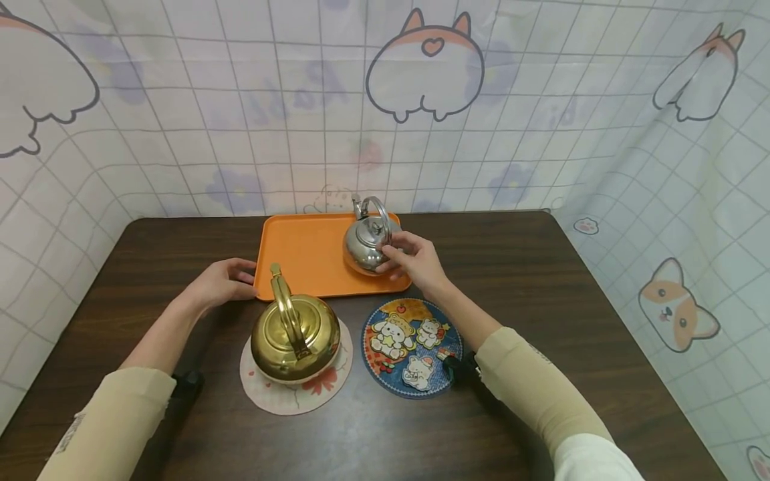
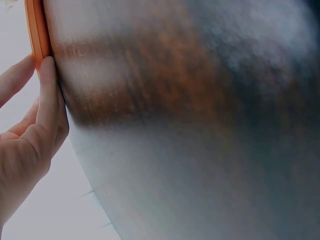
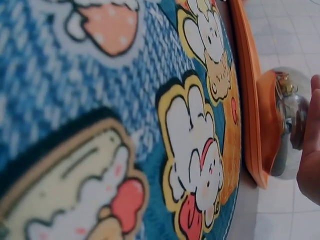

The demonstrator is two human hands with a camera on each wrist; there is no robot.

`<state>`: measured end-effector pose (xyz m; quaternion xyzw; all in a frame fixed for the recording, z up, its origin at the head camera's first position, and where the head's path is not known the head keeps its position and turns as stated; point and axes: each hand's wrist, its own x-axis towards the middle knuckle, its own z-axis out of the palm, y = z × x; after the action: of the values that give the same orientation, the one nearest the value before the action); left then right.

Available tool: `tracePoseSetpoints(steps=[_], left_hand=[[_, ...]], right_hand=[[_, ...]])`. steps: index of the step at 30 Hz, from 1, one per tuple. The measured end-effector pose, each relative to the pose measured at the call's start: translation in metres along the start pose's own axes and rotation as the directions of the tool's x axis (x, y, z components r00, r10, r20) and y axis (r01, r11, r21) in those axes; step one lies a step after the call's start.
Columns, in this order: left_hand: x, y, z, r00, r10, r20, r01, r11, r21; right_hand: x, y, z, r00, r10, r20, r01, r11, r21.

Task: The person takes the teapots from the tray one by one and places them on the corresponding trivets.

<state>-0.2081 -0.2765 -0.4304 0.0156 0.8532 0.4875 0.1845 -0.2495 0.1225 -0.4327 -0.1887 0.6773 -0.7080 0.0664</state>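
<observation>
Working at dark wood bench (image 1: pixel 541 280), backed by grid-print cloth (image 1: pixel 289 127). Using both hands at orange tray (image 1: pixel 301 247), lying flat near far edge. Pinching tray rim at near-left corner w/ left hand (image 1: pixel 219 284), i.e. fingers closed narrow on rim. Holding right hand (image 1: pixel 418 260) at near-right side of silver kettle (image 1: pixel 363 244), apparently standing upright on tray's right end. Bending R fingers by handle's base; can't tell if gripping or just touching, being mostly cropped in R wrist view. Seeing gold kettle (image 1: pixel 319 331) on pink mat (image 1: pixel 277 397), just before tray's left half, w/ blue mat (image 1: pixel 394 364) beside it.

Prob. best steadying tray firmly w/ L while handling kettle w/ R; otherwise risking a slide or tilt, esp. w/ weight sitting at one end. Holding kettle level, approx. centred under handle, avoiding sideways pulls. Also minding gold spout, overlapping tray's near edge in head view.
</observation>
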Motion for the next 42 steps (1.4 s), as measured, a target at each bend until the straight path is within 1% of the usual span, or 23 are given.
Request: tracePoseSetpoints(steps=[4, 7, 11, 14, 17, 22, 26, 31, 42], left_hand=[[-0.0012, -0.0016, -0.0001, 1.0, 0.003, 0.004, -0.003, 1.0, 0.017], [-0.0021, -0.0008, -0.0009, 1.0, 0.009, 0.002, -0.009, 1.0, 0.012], [-0.0026, 0.0011, -0.0017, 1.0, 0.021, -0.006, -0.021, 1.0, 0.009], [-0.0026, 0.0016, -0.0017, 1.0, 0.019, -0.001, -0.019, 1.0, 0.005], [-0.0021, 0.0015, -0.0021, 1.0, 0.016, 0.004, -0.016, 1.0, -0.002], [-0.0008, 0.0027, -0.0031, 1.0, 0.021, -0.003, -0.021, 1.0, -0.007], [-0.0007, 0.0032, -0.0029, 1.0, 0.027, -0.001, -0.027, 1.0, -0.002], [-0.0014, 0.0011, -0.0004, 0.999, 0.032, 0.012, -0.032, 0.999, -0.002], [-0.0026, -0.0005, 0.0007, 1.0, 0.029, 0.008, -0.029, 1.0, 0.011]], right_hand=[[0.0026, 0.0013, -0.0013, 0.999, 0.043, 0.016, -0.043, 0.999, 0.014], [0.0046, 0.0013, -0.0011, 0.998, 0.052, 0.025, -0.052, 0.999, 0.005], [0.0067, 0.0015, 0.0007, 0.999, 0.027, 0.034, -0.028, 0.999, 0.029], [0.0068, 0.0032, 0.002, 0.999, 0.023, 0.036, -0.025, 0.997, 0.067], [0.0063, 0.0039, 0.0027, 0.999, 0.018, 0.035, -0.021, 0.997, 0.08], [0.0081, 0.0024, 0.0033, 0.999, -0.01, 0.039, 0.007, 0.997, 0.073], [0.0087, 0.0013, 0.0033, 0.999, -0.026, 0.044, 0.022, 0.996, 0.086], [0.0053, 0.0035, 0.0032, 0.999, -0.033, 0.024, 0.031, 0.996, 0.083], [0.0018, 0.0076, 0.0046, 0.997, -0.071, -0.017, 0.071, 0.997, 0.038]])
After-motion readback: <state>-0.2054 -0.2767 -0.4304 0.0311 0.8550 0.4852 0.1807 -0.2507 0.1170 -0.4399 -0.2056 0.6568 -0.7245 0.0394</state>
